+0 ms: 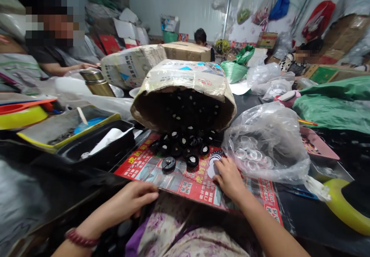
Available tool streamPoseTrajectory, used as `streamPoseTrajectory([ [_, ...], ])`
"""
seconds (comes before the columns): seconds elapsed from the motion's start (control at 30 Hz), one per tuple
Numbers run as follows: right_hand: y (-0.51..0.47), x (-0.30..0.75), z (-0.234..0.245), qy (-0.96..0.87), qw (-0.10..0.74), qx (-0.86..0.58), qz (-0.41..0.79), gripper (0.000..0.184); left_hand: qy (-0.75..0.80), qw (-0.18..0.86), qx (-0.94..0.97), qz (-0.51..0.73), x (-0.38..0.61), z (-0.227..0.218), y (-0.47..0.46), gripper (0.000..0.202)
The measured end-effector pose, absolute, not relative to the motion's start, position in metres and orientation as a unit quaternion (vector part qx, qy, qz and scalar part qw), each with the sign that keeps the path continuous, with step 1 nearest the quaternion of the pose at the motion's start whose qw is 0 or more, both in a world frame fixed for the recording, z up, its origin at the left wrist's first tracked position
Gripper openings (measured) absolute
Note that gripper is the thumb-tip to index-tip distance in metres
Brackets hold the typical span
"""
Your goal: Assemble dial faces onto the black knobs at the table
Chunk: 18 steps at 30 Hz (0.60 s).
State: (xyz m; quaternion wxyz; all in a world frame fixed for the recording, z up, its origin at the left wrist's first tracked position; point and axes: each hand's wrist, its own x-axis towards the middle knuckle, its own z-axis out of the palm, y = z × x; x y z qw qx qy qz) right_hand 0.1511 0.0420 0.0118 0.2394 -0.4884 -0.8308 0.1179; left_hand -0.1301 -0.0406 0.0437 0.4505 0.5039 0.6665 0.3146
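My right hand (229,178) lies on the red printed board, thumb and fingers pinching at the edge of a small fanned stack of white paper discs (213,167). My left hand (141,197) is at the board's front edge, its fingers loosely extended and nothing visible in them. A black round wheel-like part (168,164) with a metal pin in its middle sits between the hands. Several more black round parts (192,160), some with a white mark, spill from the mouth of a tipped, taped sack-like carton (185,78).
A clear plastic bag (266,126) of transparent rings stands on the right, near a pink tray (318,143) and a yellow curved object (347,207). Leftward are a black tray (95,145), a yellow-rimmed tray (52,133) and a metal flask (96,81). Other people sit across the table.
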Motion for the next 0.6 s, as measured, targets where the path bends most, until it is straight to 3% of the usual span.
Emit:
streamPoseTrajectory([
  [0.1,0.051,0.137,0.013,-0.833,0.245,-0.486,0.096,0.022,0.621,0.341,0.644,0.287,-0.109,0.051,-0.003,0.025],
  [0.23,0.062,0.139,0.012,-0.82,0.285,-0.482,0.12,0.018,0.654,0.201,0.69,0.236,-0.069,0.051,0.039,0.032],
  [0.47,0.059,0.155,0.027,-0.757,0.377,-0.504,0.177,0.016,0.68,0.224,0.669,0.199,-0.053,0.026,0.049,0.016],
  [0.53,0.041,0.156,0.03,-0.746,0.404,-0.492,0.195,0.016,0.682,0.25,0.654,0.213,-0.056,0.021,0.042,0.018],
  [0.6,0.023,0.156,0.03,-0.773,0.379,-0.45,0.239,0.016,0.685,0.282,0.634,0.221,-0.056,0.016,0.034,0.023],
])
